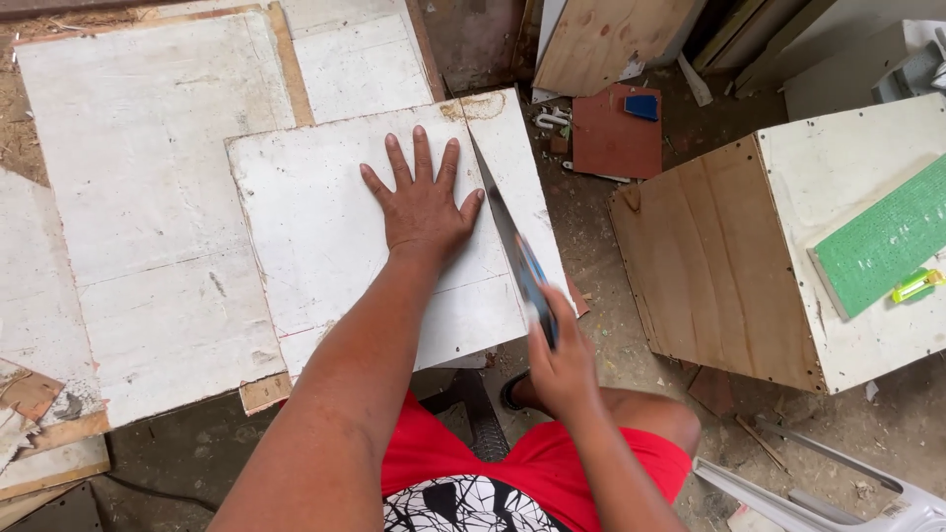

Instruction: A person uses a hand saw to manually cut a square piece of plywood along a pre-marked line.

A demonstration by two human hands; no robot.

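Observation:
My left hand (422,202) lies flat with fingers spread on a white painted board (325,227), pressing it down. My right hand (562,360) grips the blue handle of a hand saw (507,232). The saw's dark blade runs up along the board's right part, just beside my left thumb, with its tip near the board's far edge. The handle is blurred. My knee shows under the board's near edge.
A larger white sheet (148,197) lies under the board on the left. To the right stands a wooden box (719,266) with a green mat (882,241) and a yellow-green cutter (916,286) on top. A red-brown tile (616,133) and scraps litter the dirt floor.

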